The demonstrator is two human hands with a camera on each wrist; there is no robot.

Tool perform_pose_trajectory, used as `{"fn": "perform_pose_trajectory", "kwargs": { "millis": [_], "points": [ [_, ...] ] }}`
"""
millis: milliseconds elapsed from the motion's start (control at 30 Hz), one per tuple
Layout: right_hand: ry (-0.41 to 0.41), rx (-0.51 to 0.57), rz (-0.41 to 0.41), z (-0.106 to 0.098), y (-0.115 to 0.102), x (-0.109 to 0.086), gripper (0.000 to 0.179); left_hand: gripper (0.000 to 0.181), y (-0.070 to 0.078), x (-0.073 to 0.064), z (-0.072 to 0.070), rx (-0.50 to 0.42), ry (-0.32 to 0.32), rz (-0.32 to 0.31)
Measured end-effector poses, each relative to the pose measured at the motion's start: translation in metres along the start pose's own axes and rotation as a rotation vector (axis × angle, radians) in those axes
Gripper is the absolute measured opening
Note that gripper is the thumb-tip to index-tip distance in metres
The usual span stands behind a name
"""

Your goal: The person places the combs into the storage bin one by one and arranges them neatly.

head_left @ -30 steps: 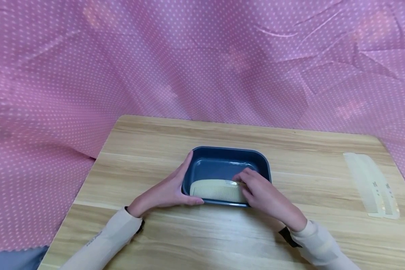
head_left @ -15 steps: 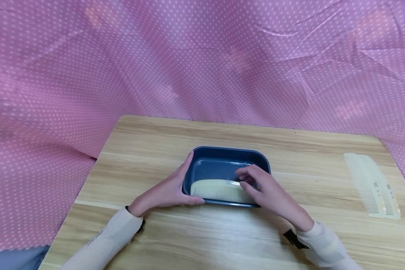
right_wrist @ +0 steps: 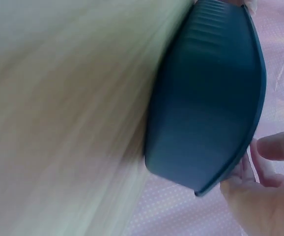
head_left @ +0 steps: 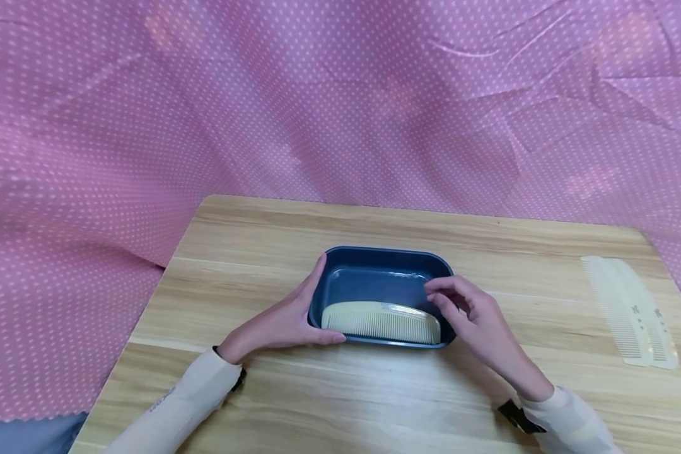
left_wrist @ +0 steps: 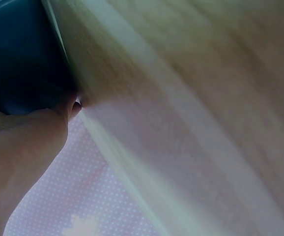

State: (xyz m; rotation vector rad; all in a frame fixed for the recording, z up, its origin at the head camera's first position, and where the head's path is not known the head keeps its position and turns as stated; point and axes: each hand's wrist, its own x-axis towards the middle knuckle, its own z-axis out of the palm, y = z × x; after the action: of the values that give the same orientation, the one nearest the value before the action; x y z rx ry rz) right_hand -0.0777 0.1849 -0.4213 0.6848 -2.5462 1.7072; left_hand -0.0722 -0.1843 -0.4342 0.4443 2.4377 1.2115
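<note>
A dark blue rectangular tray (head_left: 374, 287) stands on the wooden table. My left hand (head_left: 284, 318) holds its left end, fingers along the side toward the back corner and thumb at the front rim. In the left wrist view the hand (left_wrist: 26, 135) touches the tray (left_wrist: 24, 54). A cream comb (head_left: 381, 321) lies inside along the tray's front wall, teeth toward me. Over the tray's right end is my right hand (head_left: 473, 315), holding nothing, its fingers loosely bent. The right wrist view shows that hand (right_wrist: 265, 191) beside the tray's outer wall (right_wrist: 206, 98).
Two more cream combs (head_left: 630, 312) lie overlapping, flat near the table's right edge. The wooden table (head_left: 352, 397) has a rounded far edge. Behind it hangs a pink polka-dot cloth (head_left: 340, 107).
My right hand has let go of the comb and drawn back to the right, so the comb's right end shows. My left hand stays on the tray.
</note>
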Motion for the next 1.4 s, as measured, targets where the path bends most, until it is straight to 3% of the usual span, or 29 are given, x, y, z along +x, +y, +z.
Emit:
{"fn": "perform_pose_trajectory", "kwargs": {
  "millis": [333, 600, 767, 1033, 1133, 1300, 1400],
  "points": [
    [0.122, 0.01, 0.043, -0.02, 0.003, -0.012, 0.021, 0.143, 0.001, -0.001, -0.001, -0.019, -0.013, -0.004],
    [0.176, -0.001, 0.137, -0.049, 0.011, -0.025, 0.025, 0.143, 0.003, 0.001, -0.001, -0.025, -0.019, -0.002],
    [0.232, 0.101, 0.207, -0.074, 0.018, -0.028, 0.03, 0.144, 0.004, 0.001, -0.001, -0.032, -0.012, -0.007],
    [0.33, 0.272, 0.223, -0.112, 0.03, -0.032, 0.03, 0.143, 0.006, 0.0, -0.001, -0.051, -0.01, -0.021],
    [0.363, 0.234, 0.251, -0.123, 0.034, -0.036, 0.03, 0.143, 0.007, 0.0, 0.0, -0.058, -0.012, -0.032],
    [0.378, -0.014, 0.336, -0.139, 0.041, -0.044, 0.031, 0.144, 0.01, 0.0, 0.0, -0.053, -0.015, -0.047],
    [0.364, -0.089, 0.372, -0.148, 0.046, -0.048, 0.032, 0.144, 0.01, -0.001, 0.0, -0.053, -0.011, -0.05]
  ]
}}
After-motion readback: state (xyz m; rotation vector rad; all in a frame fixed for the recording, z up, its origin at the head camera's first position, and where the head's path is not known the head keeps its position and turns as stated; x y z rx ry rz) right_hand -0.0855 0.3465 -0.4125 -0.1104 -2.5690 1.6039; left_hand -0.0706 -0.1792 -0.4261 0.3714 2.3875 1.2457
